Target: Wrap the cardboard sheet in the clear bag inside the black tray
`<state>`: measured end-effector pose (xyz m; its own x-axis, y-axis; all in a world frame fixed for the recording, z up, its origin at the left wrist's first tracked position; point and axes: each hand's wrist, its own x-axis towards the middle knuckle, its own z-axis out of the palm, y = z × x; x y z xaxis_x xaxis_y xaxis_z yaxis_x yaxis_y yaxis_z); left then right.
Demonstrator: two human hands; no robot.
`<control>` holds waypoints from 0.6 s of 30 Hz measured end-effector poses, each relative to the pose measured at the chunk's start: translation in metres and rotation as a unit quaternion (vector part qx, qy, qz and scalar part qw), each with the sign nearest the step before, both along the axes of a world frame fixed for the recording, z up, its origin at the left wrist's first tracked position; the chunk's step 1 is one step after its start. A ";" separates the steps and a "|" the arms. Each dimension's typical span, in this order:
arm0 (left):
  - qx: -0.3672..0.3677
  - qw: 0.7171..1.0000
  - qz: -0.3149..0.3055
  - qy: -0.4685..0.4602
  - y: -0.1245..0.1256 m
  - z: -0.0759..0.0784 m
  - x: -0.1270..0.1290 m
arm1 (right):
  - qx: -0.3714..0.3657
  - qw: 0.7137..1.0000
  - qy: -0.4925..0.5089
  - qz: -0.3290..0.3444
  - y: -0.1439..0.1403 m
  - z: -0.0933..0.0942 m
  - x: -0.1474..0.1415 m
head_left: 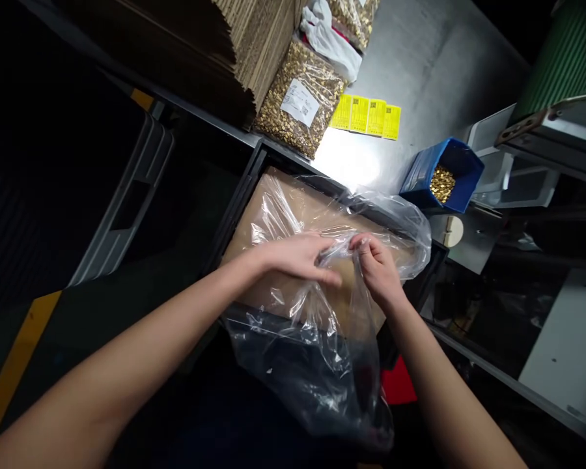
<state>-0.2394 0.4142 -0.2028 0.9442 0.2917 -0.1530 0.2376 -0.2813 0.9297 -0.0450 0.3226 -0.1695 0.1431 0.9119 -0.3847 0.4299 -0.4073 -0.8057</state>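
A large clear plastic bag (317, 312) lies spread over brown cardboard (254, 260) inside a black crate (239, 221). Its loose film hangs over the crate's near edge, and more of it bulges out at the right. My right hand (376, 264) pinches gathered film near the middle of the crate, thumb against fingers. Just to its left, my left hand (305, 257) rests at the bunched film with its thumb held apart from the fingers. The film partly hides the left fingertips.
Beyond the crate, a metal table holds a bag of small brass parts (283, 130), yellow labels (368, 116), a white glove (332, 42) and stacked cardboard (261, 45). A blue bin (420, 176) with brass parts stands at right. A green ribbed machine part (566, 71) overhangs the upper right.
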 end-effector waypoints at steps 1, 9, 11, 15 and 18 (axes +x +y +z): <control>0.082 0.996 0.011 0.028 -0.009 0.001 -0.002 | -0.036 0.999 -0.006 -0.036 -0.002 -0.006 -0.003; 0.450 0.878 0.164 -0.014 -0.042 0.005 -0.011 | -0.313 0.927 0.117 0.171 0.030 -0.022 -0.016; 0.432 0.880 0.198 0.001 -0.035 -0.006 -0.015 | -0.344 0.893 0.160 0.243 0.040 -0.019 -0.023; 0.358 0.906 0.219 0.062 -0.034 -0.030 -0.019 | -0.378 0.851 0.270 0.245 0.042 -0.016 -0.021; 0.347 0.900 0.262 0.038 -0.049 -0.027 -0.028 | -0.363 0.870 0.287 0.173 0.031 -0.022 -0.009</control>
